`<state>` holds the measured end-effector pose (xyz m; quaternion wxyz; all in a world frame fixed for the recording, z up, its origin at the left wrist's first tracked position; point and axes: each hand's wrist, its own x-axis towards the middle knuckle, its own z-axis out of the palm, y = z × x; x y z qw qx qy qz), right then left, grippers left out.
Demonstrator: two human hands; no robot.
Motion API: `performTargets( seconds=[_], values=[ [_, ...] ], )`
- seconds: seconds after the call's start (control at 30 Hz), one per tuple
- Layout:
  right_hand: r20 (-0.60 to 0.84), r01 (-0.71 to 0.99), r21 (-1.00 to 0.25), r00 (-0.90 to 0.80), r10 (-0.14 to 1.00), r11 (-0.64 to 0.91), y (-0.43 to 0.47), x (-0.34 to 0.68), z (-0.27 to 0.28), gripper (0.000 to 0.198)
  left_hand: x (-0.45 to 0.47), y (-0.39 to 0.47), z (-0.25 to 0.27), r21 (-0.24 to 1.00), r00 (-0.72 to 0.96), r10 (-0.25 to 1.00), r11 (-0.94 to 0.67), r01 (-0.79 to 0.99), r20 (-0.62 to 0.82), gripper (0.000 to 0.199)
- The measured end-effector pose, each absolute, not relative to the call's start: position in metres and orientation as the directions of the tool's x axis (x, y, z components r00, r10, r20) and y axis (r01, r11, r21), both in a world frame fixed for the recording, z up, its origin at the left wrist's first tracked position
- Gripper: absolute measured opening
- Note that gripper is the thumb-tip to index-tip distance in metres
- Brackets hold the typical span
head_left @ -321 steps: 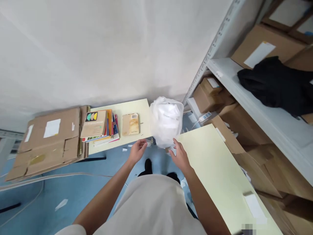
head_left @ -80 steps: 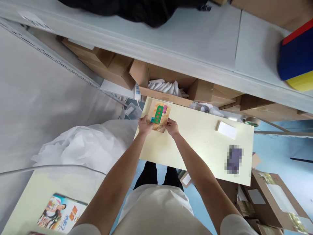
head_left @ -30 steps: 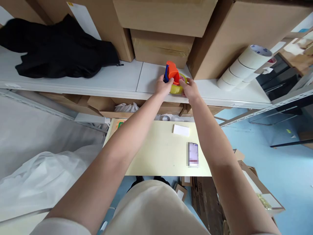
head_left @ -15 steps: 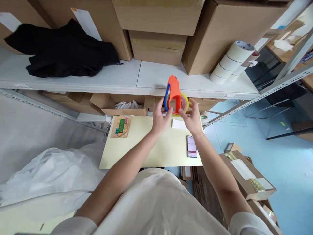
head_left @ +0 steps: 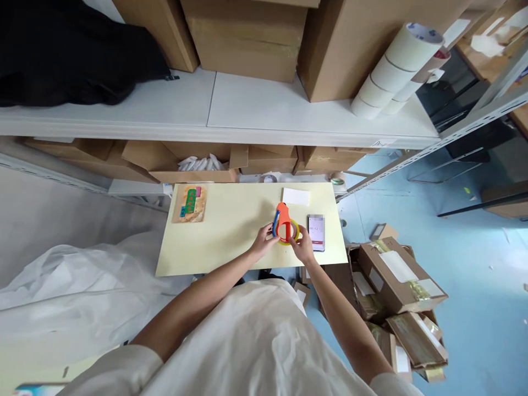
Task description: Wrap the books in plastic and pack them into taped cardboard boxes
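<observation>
Between my two hands is an orange tape dispenser [head_left: 282,212] with a blue part on its left side and a yellow-edged roll of tape [head_left: 295,230] in it. My left hand [head_left: 264,241] grips its left side, fingers closed on the edge. My right hand [head_left: 303,245] holds the right side by the roll. The dispenser is above the pale yellow table [head_left: 231,242], close to its front edge. Just right of my right hand lies a phone [head_left: 316,233] with a timer on its screen. A white slip of paper [head_left: 296,196] lies behind the dispenser.
A packet with a green label [head_left: 190,202] lies at the table's left. Behind stands a shelf [head_left: 256,104] with cardboard boxes, stacked tape rolls [head_left: 396,69] and a black cloth [head_left: 78,55]. Boxes [head_left: 402,275] are piled at right; white plastic sheeting [head_left: 78,275] lies at left.
Both hands have come down and nearer to my body with the tape dispenser, from in front of the shelf edge to above the table. The view has tilted downward.
</observation>
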<state>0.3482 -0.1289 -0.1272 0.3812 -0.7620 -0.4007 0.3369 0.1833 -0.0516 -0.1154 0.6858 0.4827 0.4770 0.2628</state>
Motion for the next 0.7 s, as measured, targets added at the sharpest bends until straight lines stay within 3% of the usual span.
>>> performTargets(
  seconds=[0.17, 0.3, 0.47, 0.7],
  values=[
    [-0.175, 0.409, -0.816, 0.498, 0.849, -0.408, -0.137, 0.35, -0.157, 0.054, 0.195, -0.055, -0.133, 0.873, 0.416, 0.768, 0.448, 0.194, -0.486, 0.052],
    [-0.207, 0.409, -0.799, 0.501, 0.84, -0.441, -0.139, 0.352, -0.168, 0.056, 0.201, -0.054, -0.139, 0.878, 0.501, 0.724, 0.432, 0.207, -0.474, 0.042],
    [-0.251, 0.402, -0.792, 0.471, 0.846, -0.459, -0.141, 0.352, -0.173, 0.059, 0.197, -0.056, -0.152, 0.868, 0.377, 0.786, 0.401, 0.293, -0.49, 0.054],
    [-0.336, 0.38, -0.763, 0.459, 0.823, -0.524, -0.143, 0.349, -0.176, 0.068, 0.198, -0.059, -0.161, 0.864, 0.384, 0.784, 0.371, 0.342, -0.488, 0.053]
  ],
)
